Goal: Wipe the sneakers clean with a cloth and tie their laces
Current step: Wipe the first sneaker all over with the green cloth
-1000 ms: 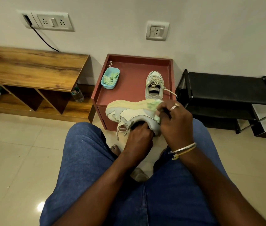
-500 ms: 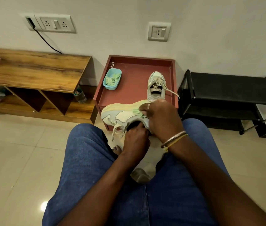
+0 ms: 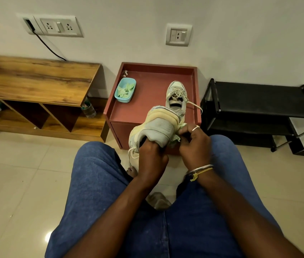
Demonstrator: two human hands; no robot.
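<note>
Sneaker [image 3: 158, 125] held up before your knees, heel toward you, over the front edge of a red table [image 3: 147, 107]. A wooden bench [image 3: 35, 81] stands left of the table and a black rack [image 3: 259, 101] right, both close beside it. Open floor tiles [image 3: 17, 183] spread to your left. A second sneaker [image 3: 176, 97] rests on the table near its right rim. Your left hand [image 3: 152, 157] grips inside the held shoe's opening; your right hand [image 3: 194, 144] pinches a green cloth [image 3: 177, 135] against its heel.
</note>
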